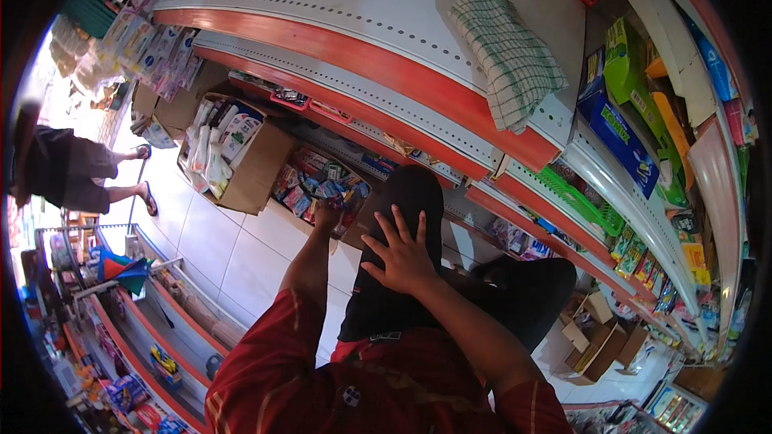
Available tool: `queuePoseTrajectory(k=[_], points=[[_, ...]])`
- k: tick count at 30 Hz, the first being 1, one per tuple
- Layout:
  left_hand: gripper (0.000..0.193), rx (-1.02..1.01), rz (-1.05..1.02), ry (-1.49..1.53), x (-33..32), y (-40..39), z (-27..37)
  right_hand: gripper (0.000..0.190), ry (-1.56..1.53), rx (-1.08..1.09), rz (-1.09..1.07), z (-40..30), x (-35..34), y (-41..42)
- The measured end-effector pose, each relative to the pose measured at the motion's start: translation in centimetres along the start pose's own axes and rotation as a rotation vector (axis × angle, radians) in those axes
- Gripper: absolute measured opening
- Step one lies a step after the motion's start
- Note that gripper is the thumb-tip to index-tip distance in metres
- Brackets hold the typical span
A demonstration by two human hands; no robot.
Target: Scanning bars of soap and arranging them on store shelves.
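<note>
My left hand [329,212] reaches into a cardboard box [362,226] on the floor, filled with small colourful packaged goods [319,184]. Its fingers are among the packages at the near side; whether they grip one is hard to make out. My right hand [403,253] rests on my knee, fingers spread, holding nothing. To the left of that box stands a bigger cardboard box [256,163] holding white bottles [215,160]. Above the boxes run shelves with red front edges [362,54]. A green and white checked cloth [506,57] lies over the upper shelf's edge.
Shelves with a green plastic basket [579,202] and packaged goods run to the right. Opened cardboard boxes [597,346] stand on the floor at lower right. Another shelf unit [129,325] is at lower left. A person in sandals [78,169] stands on the tiles at far left.
</note>
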State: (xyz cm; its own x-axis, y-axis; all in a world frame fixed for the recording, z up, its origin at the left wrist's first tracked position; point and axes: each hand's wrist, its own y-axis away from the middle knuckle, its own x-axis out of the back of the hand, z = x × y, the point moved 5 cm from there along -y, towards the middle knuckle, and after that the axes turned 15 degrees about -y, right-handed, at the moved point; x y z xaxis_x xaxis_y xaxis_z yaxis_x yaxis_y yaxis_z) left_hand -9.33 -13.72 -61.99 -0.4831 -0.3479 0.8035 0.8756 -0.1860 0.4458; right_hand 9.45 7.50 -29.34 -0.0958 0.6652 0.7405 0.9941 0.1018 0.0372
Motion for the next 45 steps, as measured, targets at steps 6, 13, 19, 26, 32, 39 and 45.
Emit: queuePoseTrajectory(k=[6,13,19,26,32,39,45], points=[[0.044,0.002,-0.135,-0.177,-3.1,-4.7,-1.4,0.054,-0.061,0.008,0.014,-0.4,0.3,-0.5],[0.041,-0.357,-0.064,-0.696,-2.3,-2.7,5.0,0.055,-0.058,-0.028,0.003,1.4,0.3,0.4],[0.027,0.271,0.355,0.14,2.0,0.8,0.3,0.028,-0.662,-0.223,-0.044,-3.7,8.0,-1.4],[0.036,-0.089,-0.111,1.54,11.2,13.3,16.4,0.034,0.372,0.264,1.003,-10.4,32.6,-6.9],[0.052,-0.379,-0.51,1.497,18.0,20.4,25.9,0.038,0.358,-0.101,0.591,-6.1,32.5,-9.7],[0.072,-0.36,-0.67,1.351,21.0,26.4,32.8,0.04,0.29,0.321,0.639,-7.7,25.1,1.2],[0.081,-0.332,-0.627,1.403,20.9,27.3,36.1,0.039,0.215,0.29,0.507,-5.3,19.2,6.3]])
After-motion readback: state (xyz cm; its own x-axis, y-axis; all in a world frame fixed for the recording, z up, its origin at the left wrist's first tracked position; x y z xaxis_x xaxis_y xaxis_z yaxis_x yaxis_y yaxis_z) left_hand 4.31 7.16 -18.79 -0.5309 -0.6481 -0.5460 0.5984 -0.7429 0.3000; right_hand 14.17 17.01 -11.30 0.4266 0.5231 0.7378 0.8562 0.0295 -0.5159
